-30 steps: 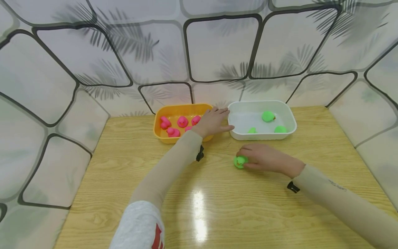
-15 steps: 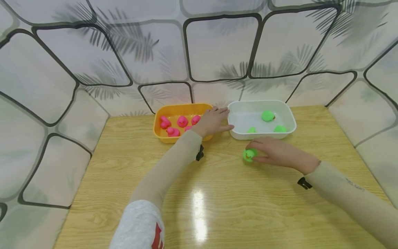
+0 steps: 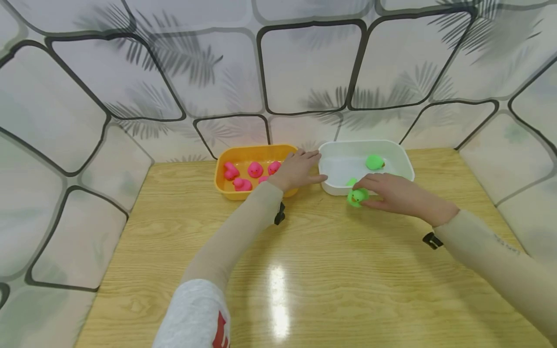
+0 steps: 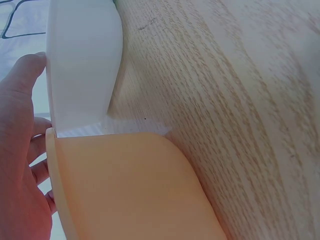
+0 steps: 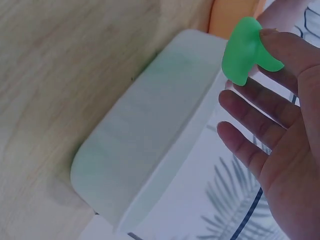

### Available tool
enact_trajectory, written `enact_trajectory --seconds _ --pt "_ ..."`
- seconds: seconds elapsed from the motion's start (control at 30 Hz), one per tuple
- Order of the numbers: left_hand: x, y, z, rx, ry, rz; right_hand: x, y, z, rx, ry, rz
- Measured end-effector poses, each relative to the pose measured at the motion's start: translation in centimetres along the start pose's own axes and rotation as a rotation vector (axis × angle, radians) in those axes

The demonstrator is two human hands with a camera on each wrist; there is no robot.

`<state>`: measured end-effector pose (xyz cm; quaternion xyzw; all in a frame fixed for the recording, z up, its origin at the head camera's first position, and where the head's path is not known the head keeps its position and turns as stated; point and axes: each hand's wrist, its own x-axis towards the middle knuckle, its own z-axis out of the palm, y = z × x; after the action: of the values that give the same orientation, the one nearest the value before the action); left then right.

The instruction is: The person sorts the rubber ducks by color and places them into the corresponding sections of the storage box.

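Note:
My right hand (image 3: 398, 195) pinches a green rubber duck (image 3: 358, 197) between thumb and fingers, in front of the near wall of the white bin (image 3: 337, 190). In the right wrist view the duck (image 5: 240, 52) is raised near that bin's rim, and the other fingers spread apart below it. My left hand (image 3: 298, 170) lies across the neighbouring edges of the orange bin (image 3: 235, 195) and the white bin, fingers extended. Its thumb touches the white rim in the left wrist view. A green duck (image 3: 374, 162) sits inside the white bin; others there are partly covered.
Several pink rubber ducks (image 3: 255, 169) lie in the orange bin, some hidden by my left hand. Both bins stand side by side at the back of the wooden table (image 3: 183, 232), close to a patterned wall (image 3: 311, 67).
My right hand has carried the green duck up off the table, back and slightly right, to the white bin's front edge. The left hand has stayed in place.

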<state>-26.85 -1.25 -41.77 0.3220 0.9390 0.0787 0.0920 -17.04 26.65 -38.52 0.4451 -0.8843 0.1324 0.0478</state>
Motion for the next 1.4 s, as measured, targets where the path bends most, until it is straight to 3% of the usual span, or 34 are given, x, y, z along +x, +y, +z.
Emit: enact_trajectory --seconds 0.27,0.7,1.1,1.4 --pt "0.0 -0.1 0.1 0.002 -0.006 0.006 0.7 2.5 -1.1 0.059 -0.076 0.176" --pt "-0.1 -0.1 0.0 0.008 -0.001 0.005 2.8 6.1 -0.6 0.122 -0.132 0.321" --pt "0.0 0.0 0.1 0.015 0.002 0.005 5.2 7.9 0.0 0.086 -0.169 0.328" --pt "0.0 0.0 0.0 0.013 0.0 0.003 4.7 7.7 -0.1 0.055 -0.165 0.342"
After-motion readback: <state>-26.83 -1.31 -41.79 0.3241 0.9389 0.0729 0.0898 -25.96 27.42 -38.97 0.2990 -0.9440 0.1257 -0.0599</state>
